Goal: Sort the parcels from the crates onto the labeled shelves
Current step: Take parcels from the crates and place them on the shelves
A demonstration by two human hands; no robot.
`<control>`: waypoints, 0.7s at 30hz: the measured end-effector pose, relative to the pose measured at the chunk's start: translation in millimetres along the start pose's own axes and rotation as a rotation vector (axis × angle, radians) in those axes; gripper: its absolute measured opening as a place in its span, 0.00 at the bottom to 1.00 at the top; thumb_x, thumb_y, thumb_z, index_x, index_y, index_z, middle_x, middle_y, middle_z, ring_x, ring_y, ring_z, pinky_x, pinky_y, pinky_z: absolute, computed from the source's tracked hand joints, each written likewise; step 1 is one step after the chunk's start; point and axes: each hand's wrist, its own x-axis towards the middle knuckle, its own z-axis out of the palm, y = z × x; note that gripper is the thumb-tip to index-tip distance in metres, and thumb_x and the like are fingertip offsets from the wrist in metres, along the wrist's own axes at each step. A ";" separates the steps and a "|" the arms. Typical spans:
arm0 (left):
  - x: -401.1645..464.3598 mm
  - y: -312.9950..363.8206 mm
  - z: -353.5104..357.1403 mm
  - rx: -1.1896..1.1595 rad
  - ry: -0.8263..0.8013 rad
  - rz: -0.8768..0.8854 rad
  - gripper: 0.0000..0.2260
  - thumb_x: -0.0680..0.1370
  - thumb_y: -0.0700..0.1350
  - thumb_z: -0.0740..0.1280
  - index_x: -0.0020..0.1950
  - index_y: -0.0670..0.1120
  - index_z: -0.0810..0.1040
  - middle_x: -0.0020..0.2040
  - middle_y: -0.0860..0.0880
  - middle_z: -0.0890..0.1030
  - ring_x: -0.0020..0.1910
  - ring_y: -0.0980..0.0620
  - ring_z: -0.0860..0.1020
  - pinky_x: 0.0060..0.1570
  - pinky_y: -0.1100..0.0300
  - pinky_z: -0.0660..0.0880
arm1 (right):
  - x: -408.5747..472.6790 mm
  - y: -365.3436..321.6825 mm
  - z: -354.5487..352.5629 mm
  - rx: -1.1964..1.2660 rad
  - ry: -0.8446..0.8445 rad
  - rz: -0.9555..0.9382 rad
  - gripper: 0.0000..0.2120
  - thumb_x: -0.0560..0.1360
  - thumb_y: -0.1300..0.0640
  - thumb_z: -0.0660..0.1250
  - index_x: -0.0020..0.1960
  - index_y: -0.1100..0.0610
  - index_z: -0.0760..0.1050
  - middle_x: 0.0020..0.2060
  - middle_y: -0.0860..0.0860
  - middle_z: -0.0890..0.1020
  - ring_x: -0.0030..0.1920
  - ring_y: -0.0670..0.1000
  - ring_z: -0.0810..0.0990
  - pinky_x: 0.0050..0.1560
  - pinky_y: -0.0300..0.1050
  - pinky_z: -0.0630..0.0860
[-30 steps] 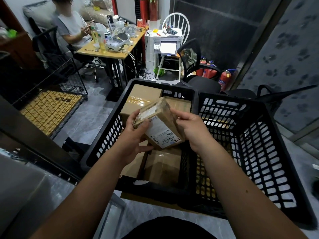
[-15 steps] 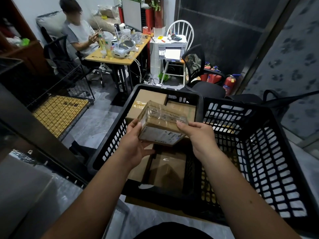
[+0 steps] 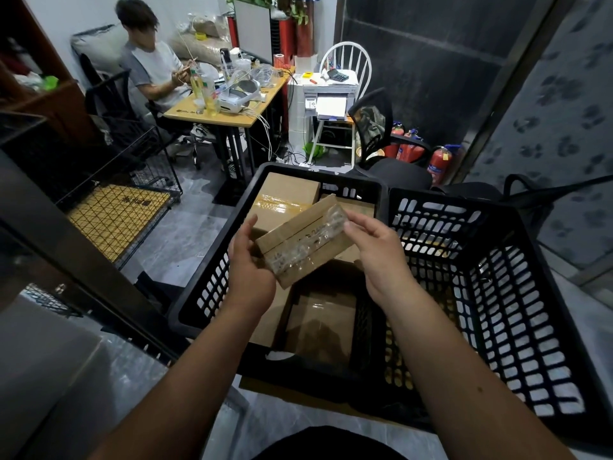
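Above the black plastic crate point(image 3: 212, 277) we hold a small brown cardboard parcel with clear tape point(image 3: 306, 242). Its long axis runs from lower left up to upper right. Our left hand point(image 3: 248, 263) grips the lower end, our right hand point(image 3: 378, 250) pinches the upper end. We see no label, and no shelf is in view.

Two black slotted crates stand side by side on the grey tiled floor point(image 3: 185, 234). The left crate point(image 3: 212, 277) holds brown cardboard parcels point(image 3: 285, 190); the right crate point(image 3: 517, 293) shows only its slotted walls.
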 end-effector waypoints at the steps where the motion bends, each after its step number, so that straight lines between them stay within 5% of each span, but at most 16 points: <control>1: -1.6 -2.0 -1.8 0.078 -0.012 0.076 0.42 0.76 0.22 0.65 0.77 0.62 0.66 0.68 0.50 0.69 0.59 0.52 0.77 0.44 0.69 0.79 | -0.6 -2.4 0.5 0.007 0.003 0.008 0.11 0.82 0.56 0.69 0.62 0.48 0.85 0.57 0.44 0.84 0.57 0.40 0.79 0.50 0.38 0.73; 3: -3.8 -5.1 -5.5 0.174 -0.049 0.204 0.45 0.73 0.23 0.69 0.75 0.67 0.65 0.71 0.48 0.68 0.64 0.51 0.76 0.51 0.70 0.78 | -2.1 -6.0 0.7 0.007 0.006 0.011 0.11 0.84 0.53 0.66 0.62 0.46 0.85 0.55 0.40 0.85 0.53 0.36 0.79 0.48 0.37 0.72; 7: -1.7 -10.6 -10.1 0.355 -0.102 0.415 0.48 0.71 0.30 0.77 0.76 0.71 0.63 0.80 0.49 0.59 0.77 0.47 0.65 0.69 0.53 0.75 | -3.5 -9.3 2.2 0.015 0.051 -0.004 0.13 0.85 0.50 0.64 0.65 0.48 0.83 0.56 0.44 0.85 0.55 0.40 0.81 0.49 0.41 0.74; 11: 3.3 -7.5 -14.9 0.502 -0.163 0.542 0.44 0.70 0.33 0.80 0.76 0.65 0.68 0.80 0.53 0.58 0.73 0.56 0.66 0.65 0.63 0.74 | -2.1 -9.0 -0.8 0.042 0.138 0.001 0.15 0.86 0.49 0.61 0.58 0.50 0.86 0.56 0.50 0.87 0.59 0.56 0.84 0.55 0.55 0.81; 13: 4.5 -4.2 -17.3 0.556 -0.193 0.601 0.46 0.71 0.33 0.79 0.79 0.65 0.63 0.79 0.54 0.59 0.69 0.65 0.67 0.57 0.71 0.74 | -3.2 -9.1 -1.8 0.099 0.138 0.010 0.17 0.86 0.49 0.60 0.56 0.54 0.86 0.55 0.52 0.87 0.58 0.58 0.85 0.55 0.55 0.81; 16: 8.3 -3.4 -19.4 0.547 -0.240 0.580 0.52 0.72 0.30 0.76 0.81 0.70 0.55 0.78 0.51 0.63 0.69 0.70 0.65 0.58 0.74 0.72 | -5.1 -7.1 -0.5 0.087 0.134 -0.002 0.17 0.85 0.47 0.62 0.54 0.56 0.86 0.53 0.53 0.88 0.56 0.54 0.85 0.60 0.55 0.81; 21: 6.5 -0.6 -17.4 0.239 -0.298 0.364 0.45 0.76 0.25 0.69 0.81 0.62 0.59 0.72 0.57 0.71 0.71 0.56 0.75 0.64 0.58 0.78 | 1.6 -1.4 -7.0 0.373 0.173 0.055 0.18 0.83 0.52 0.67 0.63 0.66 0.80 0.60 0.61 0.84 0.54 0.54 0.85 0.57 0.52 0.82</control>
